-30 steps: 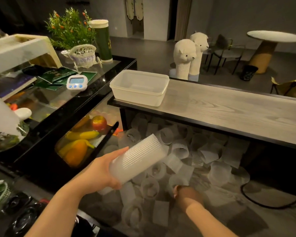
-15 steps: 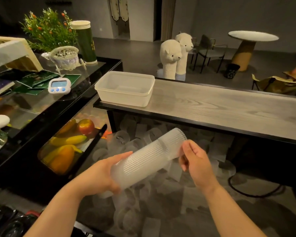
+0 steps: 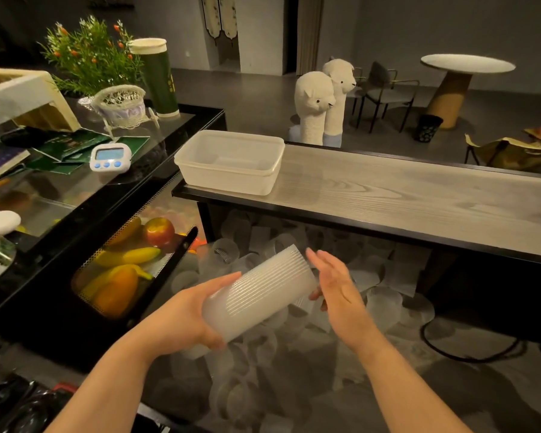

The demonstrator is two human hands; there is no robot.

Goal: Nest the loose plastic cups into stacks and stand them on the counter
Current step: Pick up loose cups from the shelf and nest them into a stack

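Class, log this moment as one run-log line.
left hand: grips ribbed translucent plastic cup stack | right hand: open at stack's end | grey wooden counter: no stacks

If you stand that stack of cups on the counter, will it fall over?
Maybe. The stack looks tall for its width, so a nudge could tip it. Thin plastic is probably light. It is round, so lying down it would likely roll on the flat counter.
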